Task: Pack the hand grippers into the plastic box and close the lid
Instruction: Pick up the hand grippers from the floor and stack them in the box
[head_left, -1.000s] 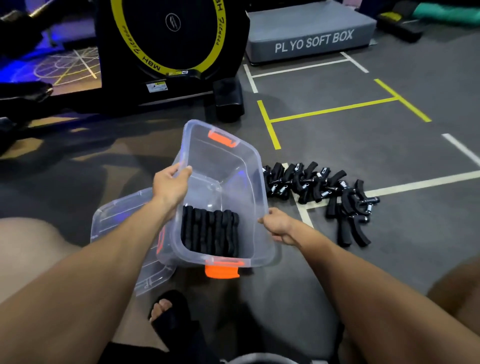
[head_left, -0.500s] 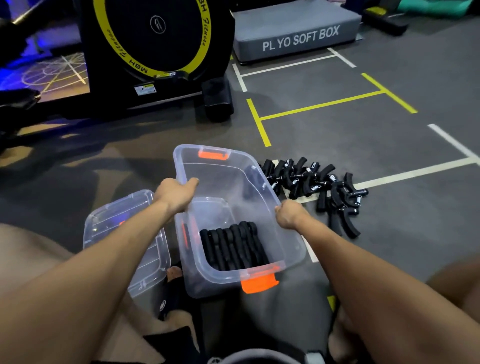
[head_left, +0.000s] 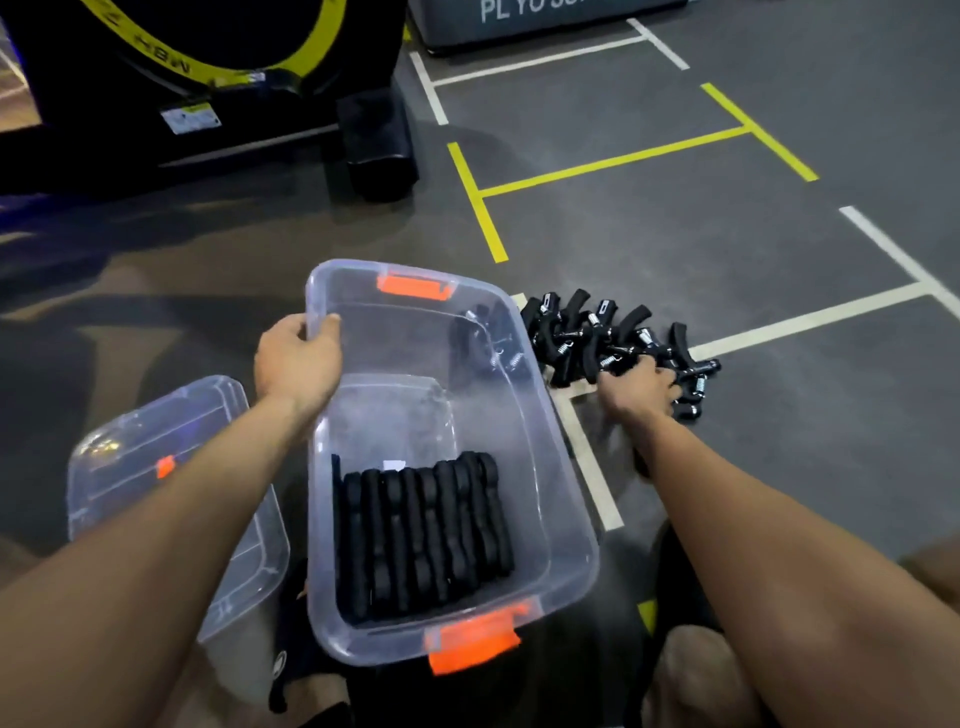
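Note:
A clear plastic box (head_left: 566, 519) with orange latches rests on the floor in front of me. Inside it, a row of several black hand grippers (head_left: 423, 530) is packed at the near end. My left hand (head_left: 296, 358) grips the box's far left rim. A pile of black hand grippers (head_left: 582, 330) with metal springs lies on the floor right of the box. My right hand (head_left: 636, 387) is down on that pile, fingers curled around some grippers. The clear lid (head_left: 156, 467) lies on the floor left of the box.
A black and yellow exercise machine (head_left: 197, 78) stands at the far left, with a black foot block (head_left: 379, 140). A grey plyo soft box (head_left: 545, 15) sits at the far edge. Yellow and white lines mark the grey floor. My knees are at the bottom corners.
The box has come down from a tilted hold to rest on the floor. My right hand left the box's right rim and moved right onto the loose pile of grippers.

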